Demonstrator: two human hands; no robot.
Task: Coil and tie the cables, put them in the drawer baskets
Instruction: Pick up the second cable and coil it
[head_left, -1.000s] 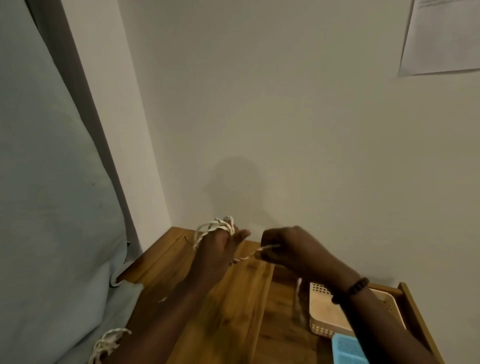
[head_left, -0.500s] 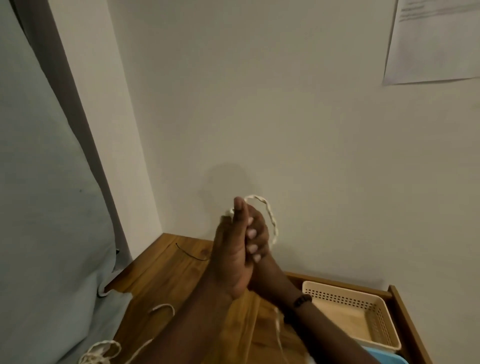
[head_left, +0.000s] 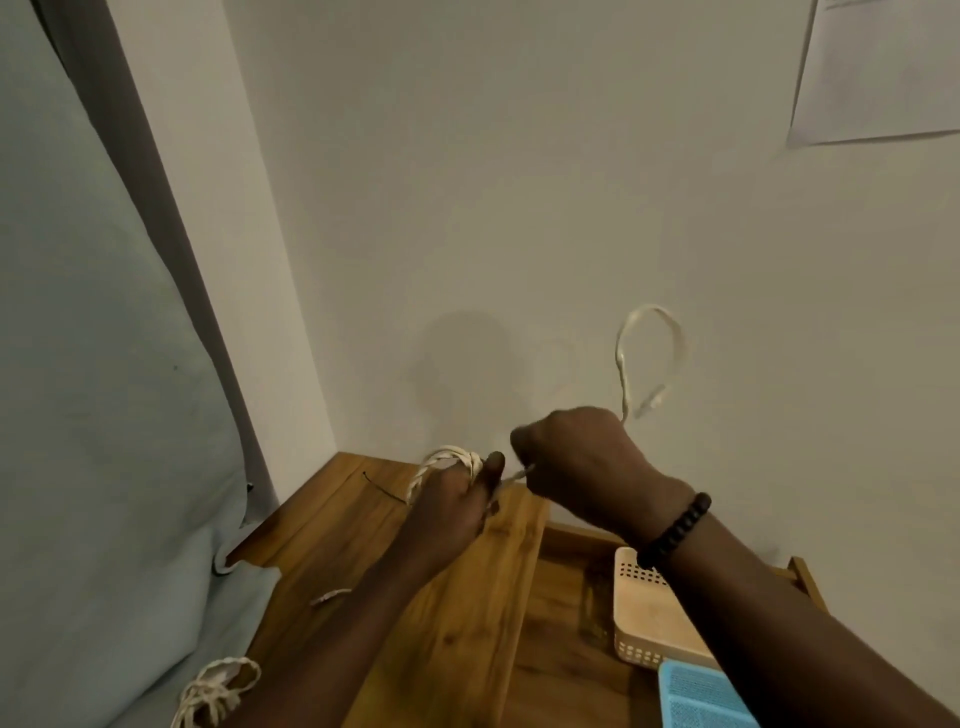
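Left grip (head_left: 457, 499) curled round a small coil of the pale cable (head_left: 447, 462), looped over its fingers above the wooden worktop (head_left: 332, 525); right grip (head_left: 576, 457), just beside at 3 o'clock, pinching the same cable's free strand, drawn taut between the two. Loose end arcing up from the right grip toward 1 o'clock against the wall, blurred, plug tip hanging down. At 5 o'clock, open drawer (head_left: 566, 613) holding a beige basket (head_left: 649, 618) and, below it, a blue basket (head_left: 696, 696); at 7 o'clock, another pale bundle (head_left: 218, 686) on the blue bedding (head_left: 104, 415).
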